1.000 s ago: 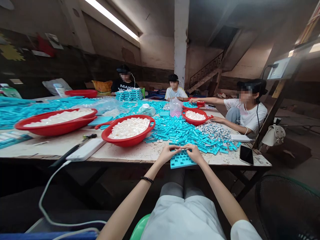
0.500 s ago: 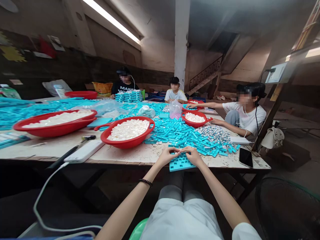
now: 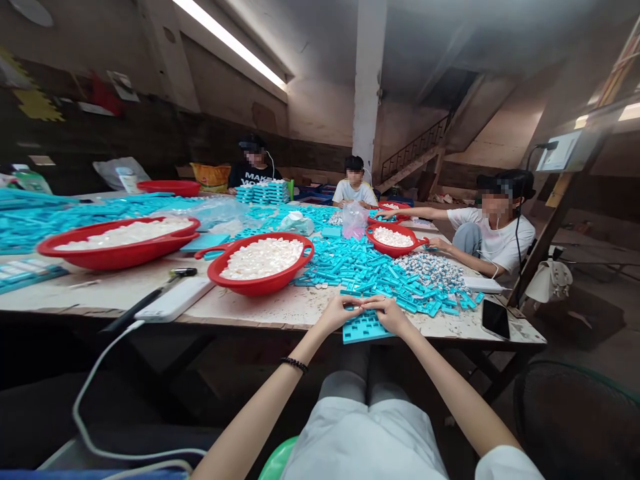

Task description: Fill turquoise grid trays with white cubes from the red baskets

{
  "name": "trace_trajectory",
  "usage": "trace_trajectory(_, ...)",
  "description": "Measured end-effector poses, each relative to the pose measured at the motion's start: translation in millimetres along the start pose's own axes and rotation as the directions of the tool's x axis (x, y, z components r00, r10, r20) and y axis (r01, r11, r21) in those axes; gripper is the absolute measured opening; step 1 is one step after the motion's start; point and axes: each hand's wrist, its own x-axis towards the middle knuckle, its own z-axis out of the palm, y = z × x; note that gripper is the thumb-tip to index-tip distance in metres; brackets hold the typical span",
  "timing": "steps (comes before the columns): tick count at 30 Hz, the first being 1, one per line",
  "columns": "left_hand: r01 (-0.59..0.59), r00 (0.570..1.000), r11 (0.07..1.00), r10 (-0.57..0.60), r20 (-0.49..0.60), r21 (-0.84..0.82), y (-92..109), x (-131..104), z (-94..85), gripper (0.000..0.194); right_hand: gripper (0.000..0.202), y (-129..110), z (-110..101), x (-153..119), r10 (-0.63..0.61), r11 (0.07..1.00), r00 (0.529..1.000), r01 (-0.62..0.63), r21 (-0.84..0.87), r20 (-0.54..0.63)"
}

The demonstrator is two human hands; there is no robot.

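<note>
A blue tray with square holes (image 3: 364,329) lies at the table's front edge, its near end jutting a little over it. My left hand (image 3: 341,312) is over its left side and my right hand (image 3: 391,313) over its right side. Their fingertips meet above the tray, fingers bent and closed together. Whatever is between the fingertips is too small to make out. Just beyond my hands spreads a heap of blue plastic pieces (image 3: 350,263). To the left stands a red basket (image 3: 255,285) of white pieces.
Another red basket (image 3: 120,257), a white power bank (image 3: 174,300) and a hammer (image 3: 145,303) are at left. A phone (image 3: 495,319) lies at right, near small white-and-dark pieces (image 3: 435,270). Three people sit round the table (image 3: 290,310), one reaching in from the right.
The whole view has shifted slightly, so things appear a little further right. My hands stay over the tray, with the right fingers now more stretched toward the left fingertips.
</note>
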Motion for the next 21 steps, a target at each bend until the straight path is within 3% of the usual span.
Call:
trace_trajectory(9, -0.064, 0.998, 0.995, 0.062, 0.021, 0.072, 5.0, -2.2, -3.7, 0.025, 0.055, -3.1, -0.4, -2.4, 0.039, 0.999, 0.999, -0.039, 0.006, 0.016)
trace_trajectory(21, -0.011, 1.000, 0.994, 0.010, 0.013, 0.109, 13.6, -2.3, -0.1, 0.025, 0.055, 1.5, 2.9, 1.1, 0.074, 0.997, 0.997, -0.074, -0.003, -0.010)
